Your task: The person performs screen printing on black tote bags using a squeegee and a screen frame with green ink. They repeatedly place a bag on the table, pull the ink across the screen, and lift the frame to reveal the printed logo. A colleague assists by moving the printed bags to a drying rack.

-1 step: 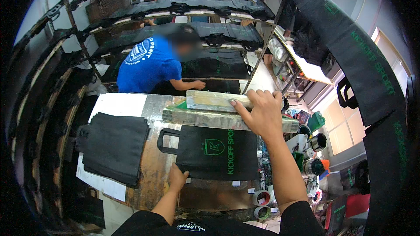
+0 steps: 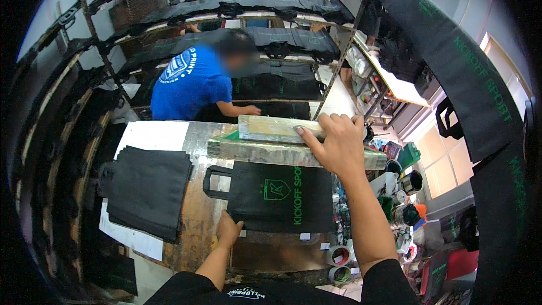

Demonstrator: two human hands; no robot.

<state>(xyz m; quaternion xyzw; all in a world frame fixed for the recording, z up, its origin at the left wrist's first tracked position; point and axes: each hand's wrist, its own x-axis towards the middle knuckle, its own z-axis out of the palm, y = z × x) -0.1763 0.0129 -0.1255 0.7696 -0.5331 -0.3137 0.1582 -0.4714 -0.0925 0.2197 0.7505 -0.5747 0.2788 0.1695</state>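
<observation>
A black fabric bag (image 2: 254, 209) with a green crest and lettering lies on the wooden table, its handle loop (image 2: 215, 182) to the left. My left hand (image 2: 228, 230) is closed at the bag's near left corner, thumb reaching right. My right hand (image 2: 341, 144) grips a wooden-handled squeegee (image 2: 265, 127) along with the edge of a paint-stained screen frame (image 2: 254, 151). That frame is raised at the bag's far side and hides its far edge and part of the lettering. Left of the bag sits a stack of plain black bags (image 2: 149, 192) on a white board (image 2: 135, 243).
A co-worker in a blue shirt (image 2: 189, 85) bends at racks (image 2: 305, 59) of black bags beyond the table. Jars (image 2: 405, 214), tins (image 2: 411, 182) and tape rolls (image 2: 339, 256) crowd the right side. Printed black bags (image 2: 468, 73) hang at the upper right; another rack (image 2: 56, 152) stands left.
The screen frame and squeegee have shifted very slightly left. At the far right of the racks, another person's leg has come into sight. My left hand has stayed put.
</observation>
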